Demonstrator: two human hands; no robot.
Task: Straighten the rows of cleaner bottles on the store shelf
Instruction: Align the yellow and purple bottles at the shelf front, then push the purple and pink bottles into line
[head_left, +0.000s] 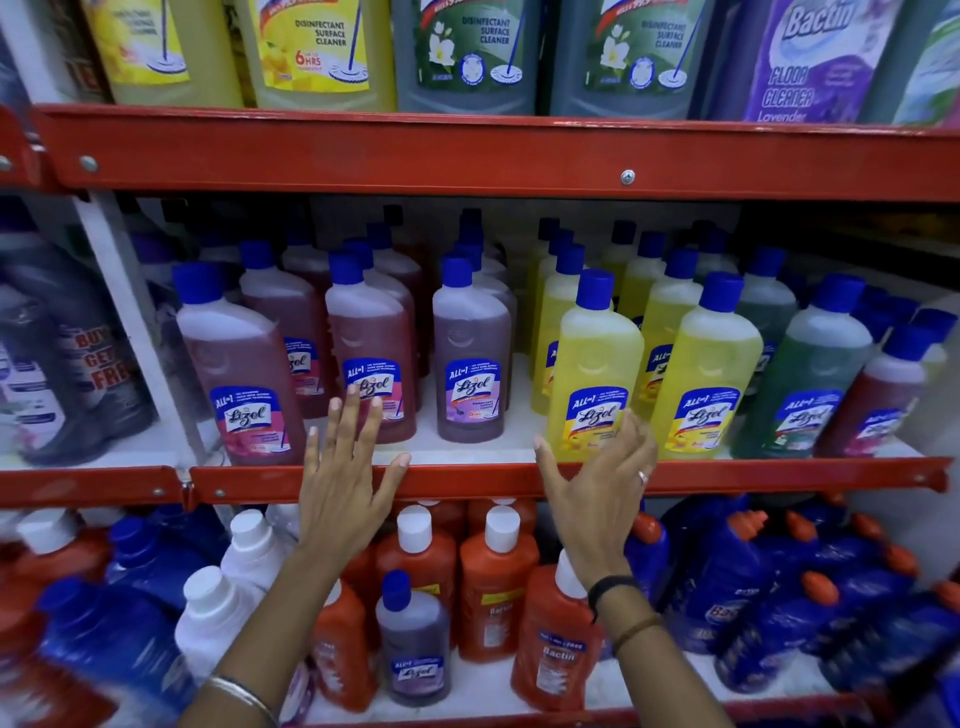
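Bottles: rows on the middle shelf (467, 480), centre of frame; the front pink bottle (371, 358) sits back from the lip, the yellow bottle (592, 374) near it.
Left hand (343, 483): fingers spread wide, empty, fingertips at the pink bottle's label, probably to nudge it.
Right hand (602, 478): spread, empty, against the yellow bottle's base.
Room: bare shelf between the purple bottle (470, 358) and the yellow row; red lip bounds the front.

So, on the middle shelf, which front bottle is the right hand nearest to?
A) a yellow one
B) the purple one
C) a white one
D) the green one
A: the right hand has its fingers spread right in front of the label of a yellow bottle, while the purple bottle stands to its left and the green bottle far to its right.
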